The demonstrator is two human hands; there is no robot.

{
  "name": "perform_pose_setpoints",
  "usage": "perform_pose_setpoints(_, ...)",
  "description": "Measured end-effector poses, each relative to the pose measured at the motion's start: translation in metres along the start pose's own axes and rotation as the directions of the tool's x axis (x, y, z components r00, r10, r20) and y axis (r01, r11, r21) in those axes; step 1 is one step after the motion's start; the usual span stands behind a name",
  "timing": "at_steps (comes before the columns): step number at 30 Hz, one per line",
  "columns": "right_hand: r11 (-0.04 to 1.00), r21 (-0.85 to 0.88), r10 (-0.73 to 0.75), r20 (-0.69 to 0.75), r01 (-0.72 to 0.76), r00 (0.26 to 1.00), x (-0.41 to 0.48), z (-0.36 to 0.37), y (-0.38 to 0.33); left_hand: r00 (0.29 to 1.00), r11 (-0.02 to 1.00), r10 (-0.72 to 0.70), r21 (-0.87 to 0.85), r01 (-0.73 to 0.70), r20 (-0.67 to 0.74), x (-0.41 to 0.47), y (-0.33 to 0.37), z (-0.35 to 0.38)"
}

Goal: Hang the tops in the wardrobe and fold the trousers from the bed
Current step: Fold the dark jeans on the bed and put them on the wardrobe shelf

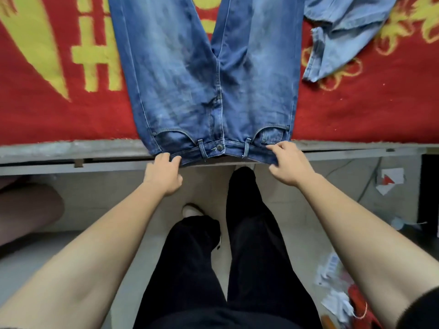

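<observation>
The jeans (202, 79) lie flat, front up, on the bed (71, 150), and their long axis runs straight away from me. The waistband (213, 151) sits at the near edge, hanging a little over the grey frame. The two legs stretch off from the waistband past the top of view, parted in a narrow V. That axis is what I judge the next move turns on: both grips are at the waistband end, so all the cloth lies beyond them and none lies between them and me. My left grip (164, 174) is clamped on the waistband's left corner, fingers curled over the top and thumb on the denim beside them. My right grip (288, 163) is on the waistband's right corner, fingers curled on top and thumb lower at the cloth's edge. It reads as a pinch, though I can't see under the fabric. The two are equally near, one at each end of the waistband, with the button (219, 147) midway between them. For a lengthwise fold I would carry one corner across the waistband to the other, leg onto leg, and either grip could lead. Out from the waistband, the red and yellow blanket (35, 103) shows on both sides of the legs. A paler denim garment (337, 43) lies crumpled far up and right of the waistband, just beside the leg on my right. Below the waistband is floor (344, 193), with paper scraps off to the right.
</observation>
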State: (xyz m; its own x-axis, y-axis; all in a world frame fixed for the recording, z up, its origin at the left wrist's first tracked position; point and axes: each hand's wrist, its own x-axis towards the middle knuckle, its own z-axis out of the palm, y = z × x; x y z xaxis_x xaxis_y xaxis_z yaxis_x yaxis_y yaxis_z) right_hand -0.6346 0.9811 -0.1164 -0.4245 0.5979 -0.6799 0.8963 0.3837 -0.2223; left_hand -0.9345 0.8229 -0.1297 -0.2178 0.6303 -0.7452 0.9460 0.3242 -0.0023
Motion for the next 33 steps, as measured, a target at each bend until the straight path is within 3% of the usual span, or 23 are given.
perform_pose_setpoints(4, 0.975, 0.208, 0.113, -0.169, -0.077, 0.979, 0.022, -0.036, 0.015, 0.949, 0.996, 0.092, 0.017, -0.091, -0.303, 0.014, 0.032, -0.02)
perform_pose_setpoints(7, 0.939, 0.315, 0.224, -0.259, -0.137, 0.939, 0.044, -0.056, 0.021, 0.917, 0.977, 0.215, 0.074, -0.202, -0.335, 0.029, 0.065, -0.036)
perform_pose_setpoints(11, 0.926, 0.319, 0.268, -0.182, -0.201, 0.946, 0.068, -0.057, 0.022, 0.883, 0.956, 0.292, 0.145, -0.256, -0.368, 0.044, 0.099, -0.046)
perform_pose_setpoints(15, 0.933, 0.288, 0.265, -0.145, -0.215, 0.953, 0.073, -0.05, 0.02, 0.823, 0.949, 0.3, 0.067, -0.307, -0.483, 0.033, 0.104, -0.041)
perform_pose_setpoints(18, 0.939, 0.266, 0.255, -0.117, -0.217, 0.96, 0.071, -0.05, 0.02, 0.847, 0.95, 0.307, 0.089, -0.299, -0.434, 0.021, 0.104, -0.03)
perform_pose_setpoints(21, 0.951, 0.234, 0.22, -0.05, -0.203, 0.974, 0.076, -0.052, 0.025, 0.95, 0.967, 0.25, 0.096, -0.236, -0.185, 0.032, 0.108, -0.025)
perform_pose_setpoints(25, 0.909, 0.362, 0.236, -0.038, -0.207, 0.971, 0.096, -0.067, 0.039, 0.985, 0.987, 0.159, -0.004, -0.16, -0.072, 0.06, 0.122, -0.048)
perform_pose_setpoints(29, 0.785, 0.569, 0.383, -0.139, -0.243, 0.913, 0.118, -0.088, 0.048, 0.97, 0.98, 0.104, -0.145, -0.138, -0.218, 0.077, 0.149, -0.067)
perform_pose_setpoints(33, 0.664, 0.718, 0.451, -0.161, -0.21, 0.878, 0.145, -0.111, 0.052, 0.931, 0.916, 0.125, -0.32, -0.241, -0.342, 0.088, 0.198, -0.075)
